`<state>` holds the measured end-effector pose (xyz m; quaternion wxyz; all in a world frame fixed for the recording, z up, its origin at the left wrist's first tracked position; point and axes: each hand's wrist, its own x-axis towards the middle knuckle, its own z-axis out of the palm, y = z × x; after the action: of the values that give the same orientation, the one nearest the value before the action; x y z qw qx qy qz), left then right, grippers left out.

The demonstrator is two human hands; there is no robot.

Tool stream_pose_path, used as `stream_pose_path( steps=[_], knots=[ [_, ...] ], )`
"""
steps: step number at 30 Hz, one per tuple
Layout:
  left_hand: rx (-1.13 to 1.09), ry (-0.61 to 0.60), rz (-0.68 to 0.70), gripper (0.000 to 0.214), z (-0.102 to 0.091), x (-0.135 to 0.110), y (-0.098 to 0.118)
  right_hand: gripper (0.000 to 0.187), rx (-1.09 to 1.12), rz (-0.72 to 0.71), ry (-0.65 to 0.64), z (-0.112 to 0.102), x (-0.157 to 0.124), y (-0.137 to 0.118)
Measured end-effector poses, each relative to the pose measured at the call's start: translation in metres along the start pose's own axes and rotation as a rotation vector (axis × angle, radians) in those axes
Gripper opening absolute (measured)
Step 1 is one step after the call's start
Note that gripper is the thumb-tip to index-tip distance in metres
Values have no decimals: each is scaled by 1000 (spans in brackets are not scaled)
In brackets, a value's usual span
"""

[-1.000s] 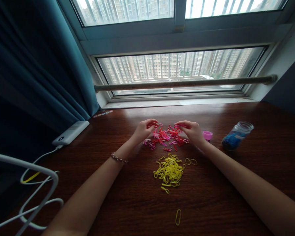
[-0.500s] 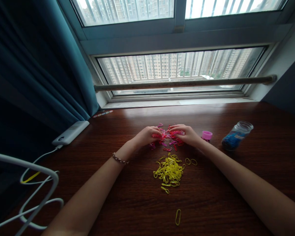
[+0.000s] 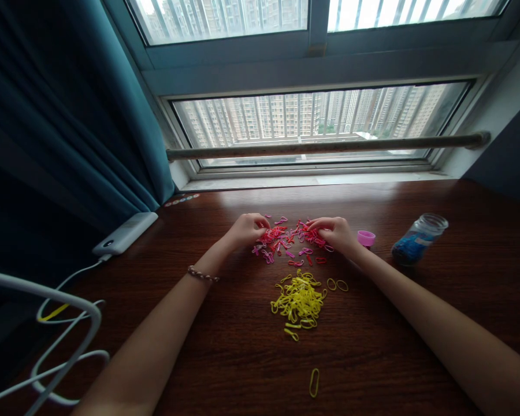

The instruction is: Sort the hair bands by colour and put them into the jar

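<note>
A heap of small red and pink rubber bands (image 3: 288, 240) lies on the dark wooden desk (image 3: 372, 346). My left hand (image 3: 244, 229) rests at the heap's left edge with its fingers curled and pinched on some of the bands. On the heap's right edge sits my right hand (image 3: 337, 233), fingers also closed on bands. Nearer to me lies a separate pile of yellow rubber bands (image 3: 299, 301), and one yellow band (image 3: 314, 382) lies alone close to the front.
A small pink lid (image 3: 366, 237) and a glass jar holding blue bands (image 3: 418, 240) stand right of my right hand. A white power bank (image 3: 125, 233) with white cables (image 3: 65, 323) lies at the left. A teal curtain (image 3: 69, 115) hangs left; a window sill runs behind.
Both hands closed in over the red and pink heap, then drew slightly apart again, and the bands are spread a little differently. The yellow pile has not moved.
</note>
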<state>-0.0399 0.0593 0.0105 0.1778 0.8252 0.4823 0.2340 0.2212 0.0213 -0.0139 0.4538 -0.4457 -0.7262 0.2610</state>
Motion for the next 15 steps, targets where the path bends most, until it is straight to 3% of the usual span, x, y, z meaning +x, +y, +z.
stream_pose_path(
  steps=[2,4,7,10,13,15],
  knots=[
    [-53,7,-115,18,-1,1,0,28,5,8,6,-1,-1,-5],
    [-168,-85,-243,27,-3,1,1,26,5,40,36,-2,-2,-9],
    [-353,-456,-374,45,-9,-3,3,24,71,118,28,-6,-4,-11],
    [-445,-793,-415,54,-12,-8,8,20,155,200,-202,-5,-8,-11],
    [-541,-865,-378,56,-10,-11,13,20,186,227,-419,1,-11,-11],
    [-615,-835,-308,53,-8,-11,17,23,211,204,-399,6,-12,-13]
  ],
)
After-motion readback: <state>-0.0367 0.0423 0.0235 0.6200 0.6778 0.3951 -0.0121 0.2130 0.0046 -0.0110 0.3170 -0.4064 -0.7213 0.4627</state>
